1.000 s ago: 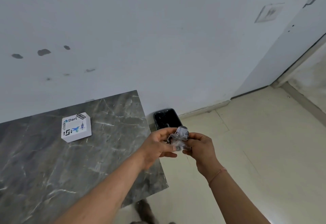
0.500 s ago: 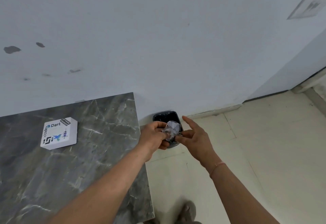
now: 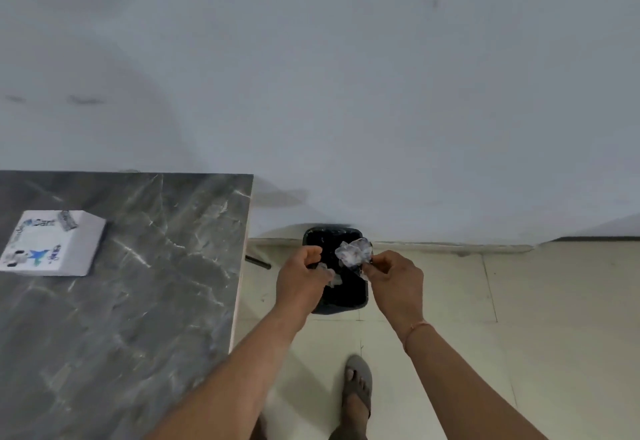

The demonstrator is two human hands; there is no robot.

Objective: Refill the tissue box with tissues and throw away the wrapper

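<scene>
Head view: the crumpled wrapper (image 3: pixel 354 252), clear plastic with faint print, is pinched at its lower edge by the fingertips of the right hand (image 3: pixel 394 278), directly above the open mouth of the black bin (image 3: pixel 349 296). The left hand (image 3: pixel 302 278) sits at 9 o'clock from the wrapper, fingers curled loosely; a pale, blurred scrap shows at its fingertips, and whether the hand grips it or it lies inside the bin cannot be told. Both hands cover much of the bin, so only its far rim and near wall show. The bin stands on the pale tiled floor (image 3: pixel 519 318) against the white wall (image 3: pixel 346 93). At 6 o'clock from the bin a foot in a grey sandal (image 3: pixel 358 384) stands on the floor, its heel cut off by the bottom edge. A thin reddish thread (image 3: pixel 414 330) circles the right wrist. At 9 o'clock from the hands lies the grey marble tabletop (image 3: pixel 138 301), and near its far left corner rests the white tissue box (image 3: pixel 52 243), its printed top smeared by blur and its left corner cut off by the frame.
</scene>
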